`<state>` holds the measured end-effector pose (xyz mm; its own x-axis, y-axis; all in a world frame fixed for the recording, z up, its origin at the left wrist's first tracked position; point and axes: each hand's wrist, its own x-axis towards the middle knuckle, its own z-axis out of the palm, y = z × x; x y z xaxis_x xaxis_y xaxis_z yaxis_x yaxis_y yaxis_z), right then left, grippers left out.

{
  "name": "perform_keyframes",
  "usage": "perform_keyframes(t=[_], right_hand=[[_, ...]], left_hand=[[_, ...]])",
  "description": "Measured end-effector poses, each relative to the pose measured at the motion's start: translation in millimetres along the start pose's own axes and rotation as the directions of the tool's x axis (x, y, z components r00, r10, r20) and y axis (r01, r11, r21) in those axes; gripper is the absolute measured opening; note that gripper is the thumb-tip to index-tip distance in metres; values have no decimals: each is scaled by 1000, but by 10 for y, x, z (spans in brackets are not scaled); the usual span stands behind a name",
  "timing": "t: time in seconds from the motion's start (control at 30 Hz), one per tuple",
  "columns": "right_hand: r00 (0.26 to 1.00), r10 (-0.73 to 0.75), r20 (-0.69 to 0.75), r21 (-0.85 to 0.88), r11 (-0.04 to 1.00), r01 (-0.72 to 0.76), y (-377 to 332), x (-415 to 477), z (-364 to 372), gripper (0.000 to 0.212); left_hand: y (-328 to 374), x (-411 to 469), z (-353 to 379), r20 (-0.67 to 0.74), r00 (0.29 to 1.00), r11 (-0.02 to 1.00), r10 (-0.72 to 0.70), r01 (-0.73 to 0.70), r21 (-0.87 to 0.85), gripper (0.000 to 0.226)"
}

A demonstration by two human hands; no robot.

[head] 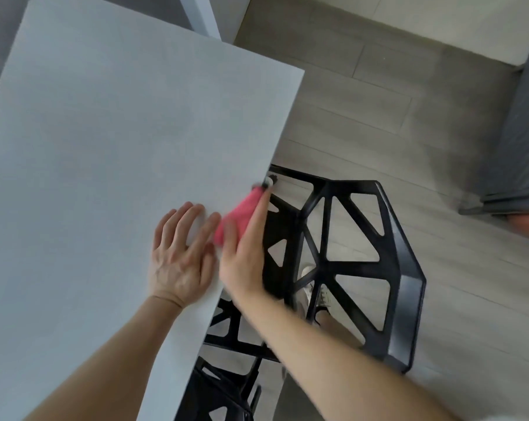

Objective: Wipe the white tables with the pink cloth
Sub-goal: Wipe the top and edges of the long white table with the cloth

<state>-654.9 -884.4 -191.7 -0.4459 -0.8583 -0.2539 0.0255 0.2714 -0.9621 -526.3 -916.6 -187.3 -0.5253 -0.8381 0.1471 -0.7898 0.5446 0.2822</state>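
A white table (111, 141) fills the left and middle of the head view. The pink cloth (242, 215) lies at the table's right edge, blurred by motion. My right hand (243, 256) is over the cloth at that edge, with the thumb and a long finger on either side of it. My left hand (181, 253) rests flat on the tabletop just left of the cloth, fingers straight and spread.
A black chair (363, 262) with a cut-out geometric seat stands right of the table, partly under its edge. Another black chair (223, 387) sits near the bottom. A grey sofa (518, 147) is at the far right. Pale wood floor (363, 95) lies beyond.
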Motion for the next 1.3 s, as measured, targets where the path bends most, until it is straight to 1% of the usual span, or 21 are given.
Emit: perform_keyframes(t=[0.07,0.13,0.2,0.23,0.3,0.37,0.43,0.47,0.53,0.6,0.63,0.7,0.8,0.87,0.93,1.0,1.03,1.13,1.17,1.23,1.3], right_hand=[[993,57,106,12,998,-59,87,-459,-68,79],[992,40,122,-55,998,-33,76,-76,-150,79],[997,-79,24,-151,985,82,-81,672,-251,80],[996,-84,-21,-167,983,79,-163,1131,-307,79],[997,-19,-75,-166,986,7,-369,1869,-415,77],[995,-10,-98,-154,988,-5,-443,2070,-391,78],[992,-37,-120,-106,994,24,-248,1622,-246,78],[997,-42,-72,-69,997,37,-168,1143,-172,78],[995,21,96,-25,1000,-18,39,20,-113,78],[976,27,216,-6,1000,-26,127,-679,-199,79],[977,30,213,-15,1000,-27,170,-682,-217,79],[979,62,195,-65,997,-50,136,-284,-196,81],[993,48,109,-8,999,-48,46,607,-188,87],[995,53,88,9,999,-54,38,1130,-238,89],[997,31,74,-123,992,-22,106,1268,-271,92],[992,65,111,-201,979,-42,162,782,-209,93],[988,76,131,-191,980,-49,235,324,-135,90],[939,127,318,-131,987,-89,324,-1357,-35,84],[928,136,347,-117,988,-101,386,-1704,-28,85],[915,172,364,-135,982,-131,400,-1863,-15,86],[921,193,338,-244,963,-112,289,-1496,-11,85]], left_hand=[[14,2,5,1,1000,1000,-8,8,-9,49],[19,-2,1,-3,1000,1000,-7,7,-20,50],[14,4,-11,-4,1000,1000,2,-2,-14,52],[15,6,-18,-5,1000,1000,3,-3,-7,52],[20,6,-22,2,1000,1000,2,-2,-1,51],[20,18,-21,4,1000,1000,6,-6,-1,51],[16,15,-21,0,1000,1000,13,-13,-3,51],[13,14,-23,-7,1000,1000,18,-18,-3,52],[6,16,-29,-24,999,1000,28,-28,0,53],[5,20,-24,-39,999,999,32,-32,-4,54],[5,20,-19,-47,998,999,31,-31,-8,54],[-13,18,-6,-58,997,999,42,-43,-22,52],[-45,5,-18,-79,996,998,49,-52,-29,50],[-21,-35,-32,-76,996,999,37,-37,-3,48],[78,-187,-76,-56,998,999,35,-34,21,47],[220,-533,-157,-42,999,1000,16,-15,19,43],[281,-765,-211,-45,999,1000,-9,9,8,40],[306,-1533,-352,-53,996,997,-73,73,-12,37],[258,-1768,-387,-43,996,997,-78,78,-6,39],[133,-2142,-444,-24,998,998,-63,63,17,46],[53,-2340,-459,-16,999,999,-39,40,30,51]])
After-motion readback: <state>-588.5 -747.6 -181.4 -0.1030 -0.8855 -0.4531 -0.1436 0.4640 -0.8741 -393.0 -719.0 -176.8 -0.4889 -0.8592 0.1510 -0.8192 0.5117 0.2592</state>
